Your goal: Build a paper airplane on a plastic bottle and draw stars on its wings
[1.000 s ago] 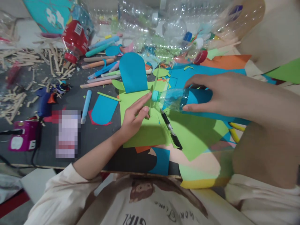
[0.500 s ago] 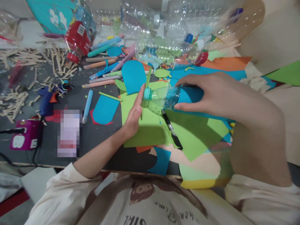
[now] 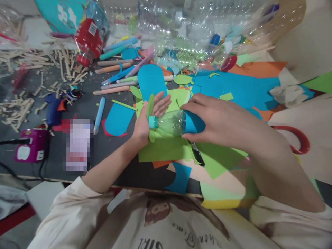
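clear plastic, a small bottle (image 3: 169, 122) lies on its side just above the green paper sheet (image 3: 166, 150), its long axis running left to right across the person's front. the teal cap (image 3: 153, 121) points to the person's left; the far half of the body is wrapped in a blue paper sleeve (image 3: 194, 122).

the right hand (image 3: 220, 121) is closed around that sleeved half, fingers over the top and thumb beneath, so the bottle hangs from this hand alone. the left hand (image 3: 151, 112) is spread wide, fingers loose and palm turned toward the cap, with the heel of the palm right at the cap, touching or very nearly so. a green leaf-shaped slip (image 3: 149, 103) stands against its thumb side; whether the thumb pins it i cannot tell. so the bottle lies between the two hands, neck toward the left one, base buried in the right.

under the right hand a black pen (image 3: 198, 156) rests on the green sheet. beyond the left fingers lies a blue rounded cutout (image 3: 151, 79). further left on the dark counter (image 3: 85, 103) are pastel sticks (image 3: 112, 65), a blue glue gun (image 3: 53, 109) and scattered wooden sticks (image 3: 15, 107). empty clear bottles (image 3: 181, 27) pile up at the back.
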`<state>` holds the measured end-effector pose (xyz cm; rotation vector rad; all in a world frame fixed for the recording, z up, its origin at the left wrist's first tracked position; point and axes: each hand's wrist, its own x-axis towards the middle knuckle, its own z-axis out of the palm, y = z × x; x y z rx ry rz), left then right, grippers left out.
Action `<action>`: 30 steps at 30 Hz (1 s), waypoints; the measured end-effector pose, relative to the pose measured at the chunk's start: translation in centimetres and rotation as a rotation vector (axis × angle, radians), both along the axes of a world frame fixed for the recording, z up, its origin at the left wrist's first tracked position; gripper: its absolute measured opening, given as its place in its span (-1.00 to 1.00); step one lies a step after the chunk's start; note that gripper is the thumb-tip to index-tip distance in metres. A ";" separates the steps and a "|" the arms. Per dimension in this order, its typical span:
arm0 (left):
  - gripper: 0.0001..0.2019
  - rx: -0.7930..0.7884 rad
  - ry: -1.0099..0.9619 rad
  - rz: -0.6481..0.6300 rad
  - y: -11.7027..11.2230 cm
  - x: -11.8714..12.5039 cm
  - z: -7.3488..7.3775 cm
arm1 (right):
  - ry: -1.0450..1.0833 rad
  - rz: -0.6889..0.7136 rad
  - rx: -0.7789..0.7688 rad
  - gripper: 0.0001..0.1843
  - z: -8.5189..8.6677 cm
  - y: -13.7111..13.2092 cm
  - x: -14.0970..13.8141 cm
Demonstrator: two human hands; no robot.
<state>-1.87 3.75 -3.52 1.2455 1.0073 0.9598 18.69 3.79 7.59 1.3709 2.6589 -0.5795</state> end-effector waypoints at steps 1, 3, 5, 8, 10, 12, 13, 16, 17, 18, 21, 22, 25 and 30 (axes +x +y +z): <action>-0.39 -0.004 0.005 0.001 0.0 0.0 0.0 | -0.005 0.002 -0.001 -0.49 0.1 0.0 -0.1; -0.41 -0.012 -0.005 0.008 0.1 0.1 0.1 | -0.023 0.006 -0.002 -0.49 0.2 0.1 -0.2; -0.44 -0.024 -0.050 0.025 0.1 0.1 0.4 | -0.034 -0.003 -0.009 -0.47 0.2 0.1 -0.1; -0.42 -0.026 -0.116 0.082 0.2 0.1 0.8 | 0.000 -0.046 -0.013 -0.41 0.2 0.2 0.7; -0.43 -0.058 -0.107 0.123 0.2 0.0 1.0 | 0.032 -0.093 0.012 -0.38 0.3 0.3 1.5; -0.47 -0.113 -0.092 0.131 0.2 -0.1 1.0 | 0.057 -0.125 0.040 -0.37 0.4 0.5 2.2; -0.50 -0.136 -0.093 0.118 0.2 -0.2 0.9 | 0.068 -0.128 0.043 -0.37 0.4 0.7 2.5; -0.55 -0.155 -0.108 0.057 0.2 -0.5 0.3 | 0.081 -0.114 0.021 -0.38 0.5 0.9 2.9; -0.59 -0.164 -0.115 0.048 0.2 -0.5 0.2 | 0.078 -0.117 0.014 -0.40 0.5 1.0 2.8; -0.63 -0.185 -0.130 0.053 0.2 -0.5 0.1 | 0.073 -0.119 0.006 -0.42 0.5 1.0 2.8; -0.81 -0.321 -0.240 0.130 0.1 -0.1 0.4 | 0.088 -0.119 -0.008 -0.45 0.2 1.2 2.7; -0.84 -0.374 -0.289 0.168 0.0 0.1 0.7 | 0.109 -0.112 -0.007 -0.44 0.0 1.3 2.8; -0.75 -0.491 -0.404 0.248 -0.2 0.9 1.9 | 0.196 -0.098 0.024 -0.44 -0.6 1.5 3.2; -0.70 -0.551 -0.477 0.276 -0.2 1.3 2.9 | 0.240 -0.099 0.025 -0.42 -1.0 1.6 3.7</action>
